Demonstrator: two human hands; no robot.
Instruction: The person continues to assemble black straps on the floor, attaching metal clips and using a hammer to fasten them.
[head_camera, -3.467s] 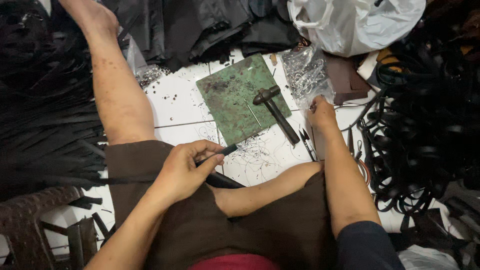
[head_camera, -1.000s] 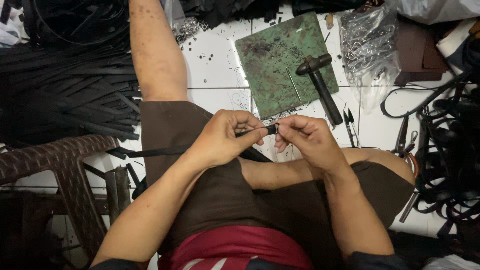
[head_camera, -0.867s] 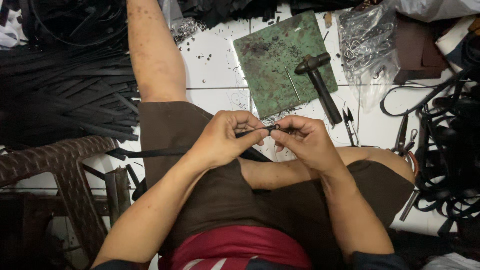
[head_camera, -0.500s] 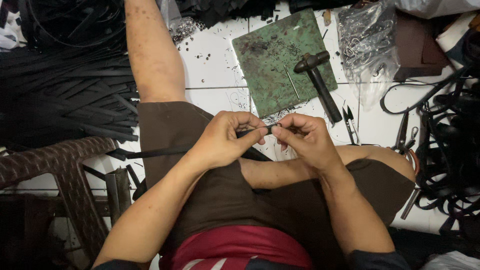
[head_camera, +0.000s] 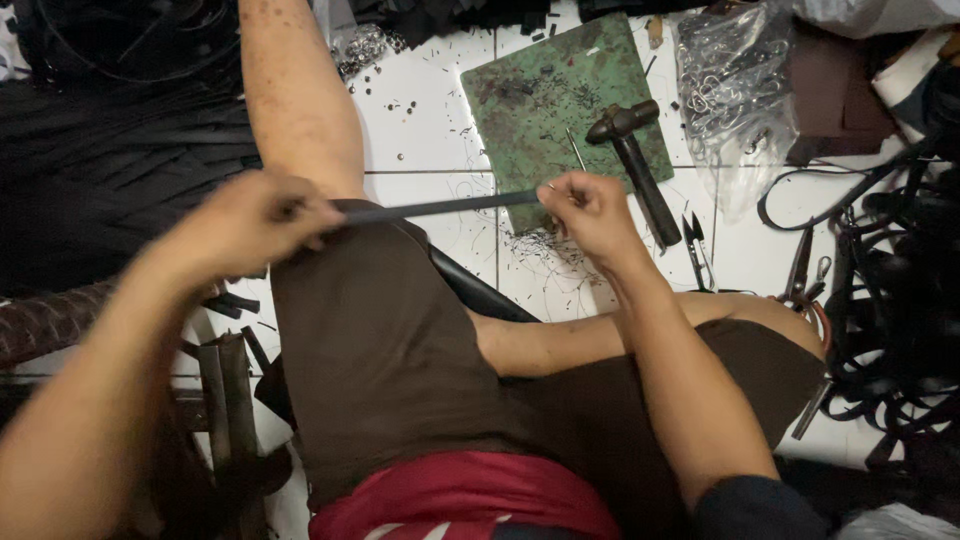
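Note:
A thin black strap (head_camera: 440, 208) is stretched level between my two hands, above my thigh and the white tiled floor. My left hand (head_camera: 250, 222) is blurred and grips the strap's left end out over my knee. My right hand (head_camera: 588, 210) pinches the strap's right end, just below the green cutting mat (head_camera: 540, 85). On the mat's right edge lies a hammer (head_camera: 636, 165) with a dark handle.
Small snips (head_camera: 696, 245) and pliers (head_camera: 803, 270) lie on the tiles to the right. A clear bag of metal rings (head_camera: 735, 85) sits at the top right, tangled black straps (head_camera: 900, 300) at the far right, and a pile of black strips (head_camera: 110, 190) at the left.
My hands were close together in front of my lap half a second ago. My left hand has swept out to the left, pulling the strap taut; my right hand rose slightly toward the mat.

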